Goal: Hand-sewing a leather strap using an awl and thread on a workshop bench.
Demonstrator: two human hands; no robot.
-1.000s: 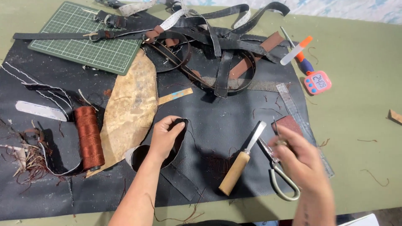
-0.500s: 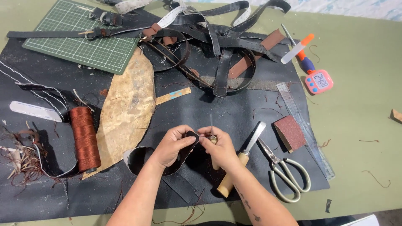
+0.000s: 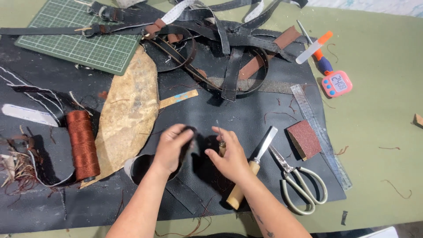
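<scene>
My left hand grips a curved black leather piece that loops down to the left over the dark mat. My right hand holds a small awl with a thin metal point standing upward, close to the leather's edge. The two hands are a few centimetres apart, near the middle of the mat. A wooden-handled chisel lies partly under my right wrist.
Scissors, a brown sanding block and a metal ruler lie to the right. A rust-coloured thread spool and tan hide lie left. Green cutting mat, tangled black straps and a pink timer sit farther back.
My right hand left the scissors and sanding block area, came left to the leather piece, and now holds the awl upright. My left hand stayed on the leather.
</scene>
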